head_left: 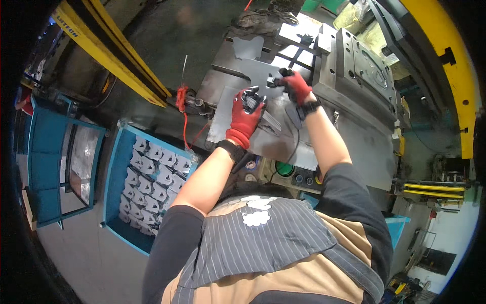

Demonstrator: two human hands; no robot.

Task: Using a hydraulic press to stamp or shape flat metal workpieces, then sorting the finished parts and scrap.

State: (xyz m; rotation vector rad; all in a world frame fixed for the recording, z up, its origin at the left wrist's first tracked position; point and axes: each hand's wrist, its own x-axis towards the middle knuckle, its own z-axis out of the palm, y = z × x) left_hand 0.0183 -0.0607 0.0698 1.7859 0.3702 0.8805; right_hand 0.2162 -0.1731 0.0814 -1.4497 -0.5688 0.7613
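Note:
My left hand, in a red glove with black fingers, is curled round several small grey metal pieces above the steel table. To its right, my right hand, gloved alike, is closed with a small grey metal piece at its fingertips. The exact shape of these pieces is too small to tell. Between and below the hands, a small stack of thin metal strips lies on the table. Beyond them is a flat grey metal sheet, with a notched metal plate farther back.
A heavy steel die block stands at the right, near a yellow upright. On the left, a blue bin holds many stamped metal parts. A control box with a green button sits at the table's near edge. A red cable hangs left.

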